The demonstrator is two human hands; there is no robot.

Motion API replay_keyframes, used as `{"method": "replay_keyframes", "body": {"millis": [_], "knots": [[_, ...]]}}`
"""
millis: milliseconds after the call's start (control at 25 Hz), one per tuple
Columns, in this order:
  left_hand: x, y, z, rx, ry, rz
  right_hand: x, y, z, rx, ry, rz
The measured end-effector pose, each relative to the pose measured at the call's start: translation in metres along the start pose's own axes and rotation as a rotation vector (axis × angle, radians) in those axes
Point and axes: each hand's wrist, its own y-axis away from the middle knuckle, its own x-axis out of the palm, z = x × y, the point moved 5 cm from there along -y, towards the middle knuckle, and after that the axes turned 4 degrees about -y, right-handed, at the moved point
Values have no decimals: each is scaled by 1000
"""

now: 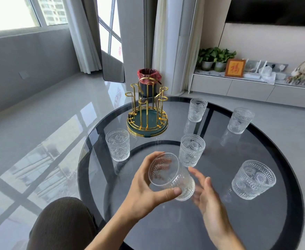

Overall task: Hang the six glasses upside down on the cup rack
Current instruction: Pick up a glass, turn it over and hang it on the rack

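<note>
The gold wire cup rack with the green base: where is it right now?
In the head view, the gold wire cup rack stands empty at the far left edge of the round glass table, beyond the left hand.

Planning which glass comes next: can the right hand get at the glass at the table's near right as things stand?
Probably yes: the right hand is open and empty, and the glass at the near right stands alone on the glass table with nothing between them.

Head view, downward over table (256, 222)
</note>
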Motion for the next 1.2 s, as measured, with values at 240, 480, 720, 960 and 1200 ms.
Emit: {"method": "replay_keyframes", "body": {"millis": [240, 480, 720, 960, 1200], "knots": [[-8, -39, -41, 113, 70, 103, 63, -23, 53, 171, -725, 148], [-83, -115, -54, 156, -107, -185, 52, -101, 141, -219, -348, -210], [-79, -261, -58, 254, -976, -87, 63, -187, 204, -629, 641, -328], [-69, -303, -18, 286, -1251, 151, 89, -233, 177, -729, 1139, -167], [-70, -303, -18, 270, -1173, 130, 93, -258, 133, -463, 1292, -45]]}}
